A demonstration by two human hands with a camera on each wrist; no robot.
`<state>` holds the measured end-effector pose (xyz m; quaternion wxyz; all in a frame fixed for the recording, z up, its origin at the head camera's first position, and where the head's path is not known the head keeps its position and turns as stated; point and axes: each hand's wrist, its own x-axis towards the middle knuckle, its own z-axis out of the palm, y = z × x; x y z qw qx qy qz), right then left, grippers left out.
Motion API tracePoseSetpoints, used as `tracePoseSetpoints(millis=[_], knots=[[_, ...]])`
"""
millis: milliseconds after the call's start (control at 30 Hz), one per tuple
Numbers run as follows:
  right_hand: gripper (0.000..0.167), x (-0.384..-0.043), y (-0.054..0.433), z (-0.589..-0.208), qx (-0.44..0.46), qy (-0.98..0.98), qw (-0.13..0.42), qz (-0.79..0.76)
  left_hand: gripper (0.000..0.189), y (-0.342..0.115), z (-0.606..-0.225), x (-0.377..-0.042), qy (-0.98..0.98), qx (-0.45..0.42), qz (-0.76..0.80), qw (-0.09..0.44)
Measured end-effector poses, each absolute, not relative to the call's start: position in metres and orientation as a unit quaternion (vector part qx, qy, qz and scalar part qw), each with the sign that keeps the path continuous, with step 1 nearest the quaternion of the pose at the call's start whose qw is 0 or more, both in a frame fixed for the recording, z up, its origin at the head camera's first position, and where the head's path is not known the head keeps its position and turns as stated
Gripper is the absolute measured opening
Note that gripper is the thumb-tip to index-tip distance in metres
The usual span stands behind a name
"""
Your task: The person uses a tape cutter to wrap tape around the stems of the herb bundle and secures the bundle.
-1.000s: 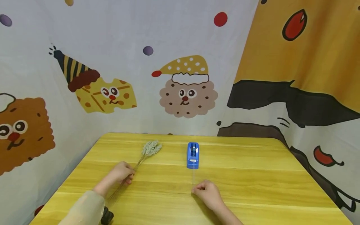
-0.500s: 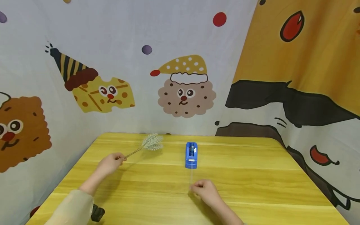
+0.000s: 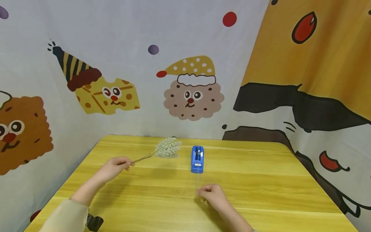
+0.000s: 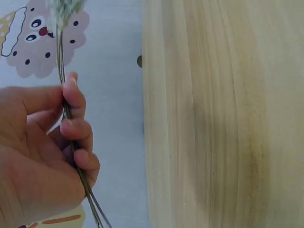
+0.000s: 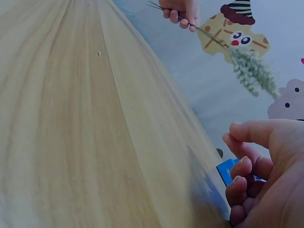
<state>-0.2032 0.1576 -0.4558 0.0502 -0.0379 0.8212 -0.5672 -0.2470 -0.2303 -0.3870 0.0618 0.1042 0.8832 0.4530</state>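
Note:
My left hand [image 3: 115, 167] holds a small bunch of dried grass [image 3: 168, 147] by its thin brown stems, above the table's left side. In the left wrist view the thumb and curled fingers wrap the stems [image 4: 61, 61]. The pale, fluffy heads point right, towards a blue tape dispenser [image 3: 197, 159] on the table. From the dispenser a clear strip of tape [image 3: 197, 181] runs towards me. Its end is pinched between thumb and forefinger of my right hand [image 3: 214, 196]. In the right wrist view that hand partly hides the dispenser [image 5: 227, 172].
The yellow wooden table [image 3: 261, 180] ends at the back against a printed cloth [image 3: 116, 32] with cartoon figures. A black device [image 3: 94, 223] sits at the left sleeve's cuff.
My left hand has raised the dried grass from the table and moved it forward, and the heads have swung right towards the dispenser. The right hand keeps its pinch on the tape, almost still.

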Motion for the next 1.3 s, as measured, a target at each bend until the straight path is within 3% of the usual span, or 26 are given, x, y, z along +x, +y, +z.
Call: tracePoseSetpoints(millis=[400,733,967,1300], knots=[[0.02,-0.204,0.16,-0.454,-0.043,0.814,0.056,-0.577,0.027,-0.22,-0.386,-0.241,0.811,0.268,0.47,0.223],[0.02,-0.206,0.164,-0.448,-0.081,0.832,0.044,-0.548,0.028,-0.2,-0.401,-0.236,0.746,0.339,0.482,0.31],[0.021,-0.213,0.164,-0.442,-0.089,0.821,0.087,-0.557,0.022,-0.184,-0.409,-0.229,0.745,0.355,0.461,0.327],[0.021,-0.215,0.162,-0.433,-0.096,0.833,0.101,-0.535,0.022,-0.153,-0.417,-0.226,0.762,0.364,0.432,0.318]])
